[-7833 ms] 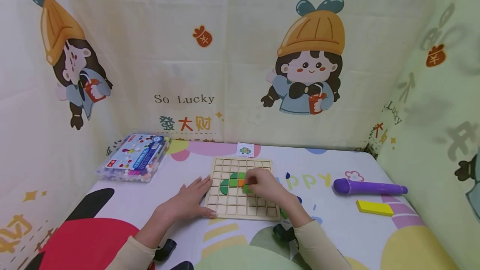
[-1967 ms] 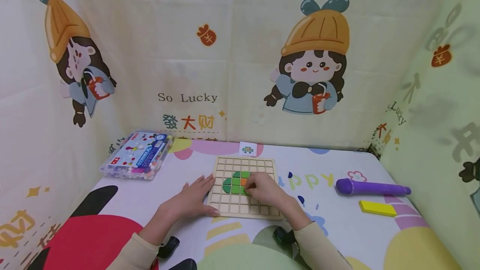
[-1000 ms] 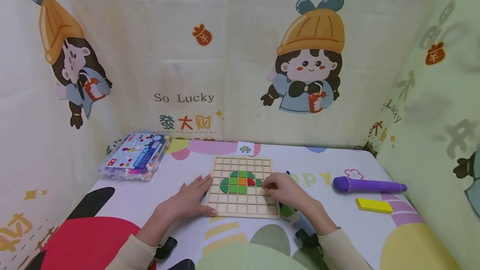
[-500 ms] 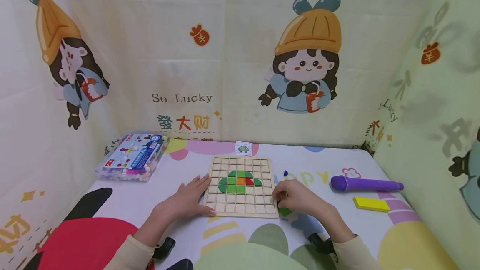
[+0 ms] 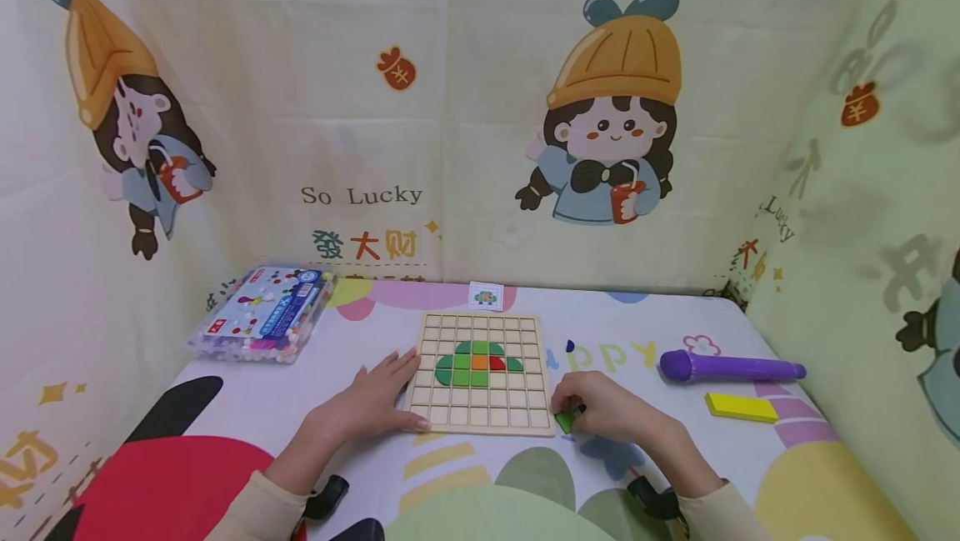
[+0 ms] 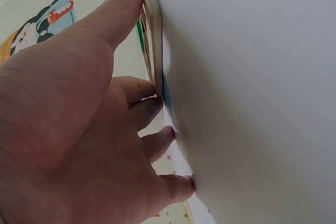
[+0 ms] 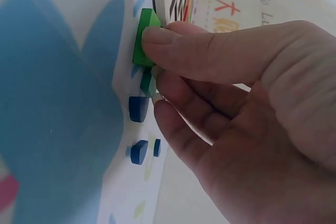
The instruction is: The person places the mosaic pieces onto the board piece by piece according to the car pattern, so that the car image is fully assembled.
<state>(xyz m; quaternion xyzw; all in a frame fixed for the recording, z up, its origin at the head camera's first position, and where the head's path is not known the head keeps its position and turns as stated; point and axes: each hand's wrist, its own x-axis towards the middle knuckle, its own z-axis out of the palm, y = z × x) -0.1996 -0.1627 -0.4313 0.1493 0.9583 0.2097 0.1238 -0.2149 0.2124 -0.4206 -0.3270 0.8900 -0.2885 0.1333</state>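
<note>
A wooden grid board (image 5: pixel 476 418) lies on the table. Green squares, dark green rounded pieces, an orange square (image 5: pixel 479 363) and a red piece (image 5: pixel 497 364) sit in its middle cells. My left hand (image 5: pixel 375 395) is spread at the board's left edge; in the left wrist view its thumb and fingertips touch the edge and table. Beside the board's right edge, my right hand (image 5: pixel 607 406) pinches a green block (image 7: pixel 142 40) with the thumb over it; its far side is hidden. Close to the fingers lie a darker green piece (image 7: pixel 148 81) and blue pieces (image 7: pixel 138 108).
A small pattern card (image 5: pixel 486 296) lies behind the board. At the left back stands a clear plastic box (image 5: pixel 262 312) of colourful beads. To the right are a purple microphone-shaped object (image 5: pixel 731 367) and a yellow block (image 5: pixel 741 408). Printed cloth surrounds the table.
My right hand has left the board's middle and moved right and nearer, to the green block. More green pieces and a red piece now show in the grid. The left hand stays put.
</note>
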